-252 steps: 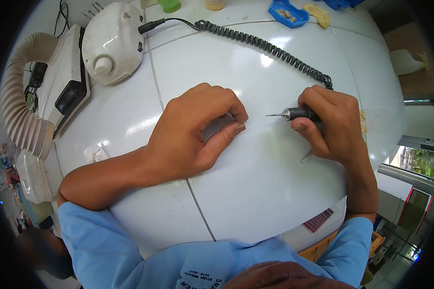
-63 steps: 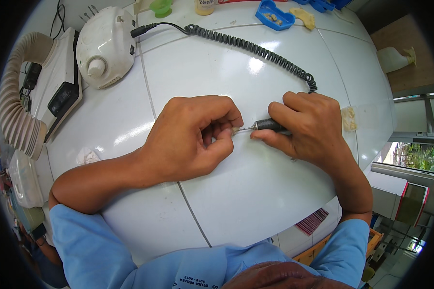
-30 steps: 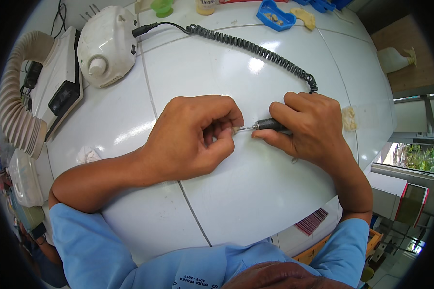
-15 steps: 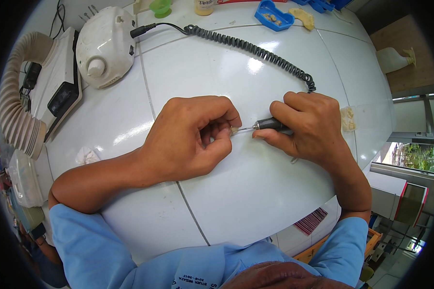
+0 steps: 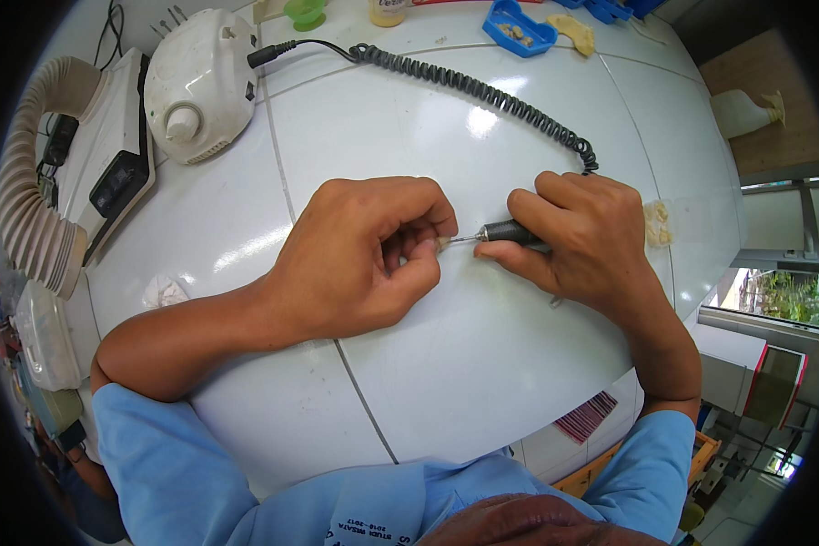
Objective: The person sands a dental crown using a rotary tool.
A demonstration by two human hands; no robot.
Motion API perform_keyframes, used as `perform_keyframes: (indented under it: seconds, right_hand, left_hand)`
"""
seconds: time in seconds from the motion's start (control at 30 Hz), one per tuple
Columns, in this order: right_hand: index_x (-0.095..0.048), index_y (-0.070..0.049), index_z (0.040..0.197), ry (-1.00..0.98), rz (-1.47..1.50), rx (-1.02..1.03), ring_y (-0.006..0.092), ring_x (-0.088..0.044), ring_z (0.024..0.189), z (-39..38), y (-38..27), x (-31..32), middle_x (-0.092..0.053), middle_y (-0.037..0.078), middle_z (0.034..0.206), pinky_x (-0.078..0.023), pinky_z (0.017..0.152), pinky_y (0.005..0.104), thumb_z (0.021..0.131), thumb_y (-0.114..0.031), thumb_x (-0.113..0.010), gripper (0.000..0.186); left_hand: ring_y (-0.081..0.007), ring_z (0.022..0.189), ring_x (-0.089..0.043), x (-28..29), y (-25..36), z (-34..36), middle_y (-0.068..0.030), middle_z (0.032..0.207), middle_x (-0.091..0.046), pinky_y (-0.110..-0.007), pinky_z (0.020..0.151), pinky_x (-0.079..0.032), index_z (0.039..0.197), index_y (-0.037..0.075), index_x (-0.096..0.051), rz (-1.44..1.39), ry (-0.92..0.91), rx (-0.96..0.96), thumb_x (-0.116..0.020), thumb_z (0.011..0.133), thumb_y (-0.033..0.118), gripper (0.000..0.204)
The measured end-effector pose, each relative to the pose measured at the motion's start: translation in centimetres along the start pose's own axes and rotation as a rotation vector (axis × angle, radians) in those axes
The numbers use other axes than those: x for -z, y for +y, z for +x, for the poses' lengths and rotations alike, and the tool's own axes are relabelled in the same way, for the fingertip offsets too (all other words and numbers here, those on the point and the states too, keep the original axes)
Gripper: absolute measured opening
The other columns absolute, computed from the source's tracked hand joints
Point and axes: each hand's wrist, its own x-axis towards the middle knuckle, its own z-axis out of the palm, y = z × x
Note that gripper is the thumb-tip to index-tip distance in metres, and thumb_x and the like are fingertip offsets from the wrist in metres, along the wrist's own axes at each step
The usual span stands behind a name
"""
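My left hand (image 5: 364,255) rests on the white tiled table (image 5: 446,364) with its fingers curled around a small pale piece (image 5: 443,243), mostly hidden by the fingertips. My right hand (image 5: 591,241) grips a dark rotary handpiece (image 5: 510,234) like a pen. Its thin metal bit (image 5: 464,239) points left and touches the small piece. A black coiled cord (image 5: 482,91) runs from the handpiece up and left to a white motor unit (image 5: 198,84).
A ribbed suction hose (image 5: 27,209) and a white box with a black switch panel (image 5: 109,173) lie at the left. A crumpled tissue (image 5: 164,293) lies near my left forearm. A blue tray (image 5: 519,27), a green cup (image 5: 305,13) and a pale dental cast (image 5: 657,224) sit farther out.
Several seconds ago the hands were apart with the bit in the air; the right hand since brought the bit to the piece in my left fingers. Over the last second nothing has visibly moved.
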Motion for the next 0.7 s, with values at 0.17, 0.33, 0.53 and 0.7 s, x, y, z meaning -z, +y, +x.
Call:
perform_keyframes:
  seconds: [0.17, 0.33, 0.53, 0.7]
  right_hand:
    - [-0.069, -0.017, 0.080, 0.010, -0.003, -0.004, 0.0198, -0.063, 0.058, 0.04, -0.08, -0.11, -0.056, -0.001, 0.069, -0.045, 0.053, 0.0374, 0.092, -0.068, -0.084, 0.055]
    - [-0.069, -0.017, 0.080, 0.020, -0.008, 0.001, 0.0200, -0.063, 0.058, -0.05, -0.03, -0.18, -0.057, -0.001, 0.069, -0.046, 0.053, 0.0377, 0.092, -0.068, -0.084, 0.054]
    - [-0.070, -0.017, 0.081, 0.019, 0.000, 0.000, 0.0205, -0.064, 0.058, 0.03, -0.13, -0.26, -0.058, 0.000, 0.069, -0.046, 0.052, 0.0384, 0.092, -0.067, -0.085, 0.054]
    - [-0.070, -0.017, 0.081, -0.005, -0.007, 0.001, 0.0206, -0.064, 0.058, 0.06, -0.07, -0.05, -0.058, 0.000, 0.069, -0.046, 0.052, 0.0385, 0.092, -0.067, -0.085, 0.053]
  left_hand:
    - [-0.0072, 0.070, -0.062, -0.06, 0.04, -0.05, -0.0012, 0.081, -0.069, -0.026, 0.064, -0.051, 0.108, -0.001, -0.076, 0.002, 0.005, 0.007, -0.070, 0.095, 0.001, 0.015]
    - [-0.0068, 0.069, -0.062, -0.13, 0.06, 0.07, -0.0013, 0.081, -0.069, -0.025, 0.064, -0.051, 0.107, -0.001, -0.076, -0.006, 0.004, 0.005, -0.070, 0.094, 0.002, 0.014]
    - [-0.0071, 0.069, -0.061, -0.02, 0.04, 0.11, -0.0015, 0.080, -0.068, -0.026, 0.064, -0.050, 0.107, -0.002, -0.076, 0.007, -0.001, 0.000, -0.070, 0.094, 0.002, 0.014]
    - [-0.0077, 0.069, -0.061, -0.05, -0.05, 0.06, -0.0017, 0.080, -0.068, -0.026, 0.063, -0.050, 0.107, -0.002, -0.075, 0.009, 0.004, -0.021, -0.070, 0.094, 0.002, 0.014]
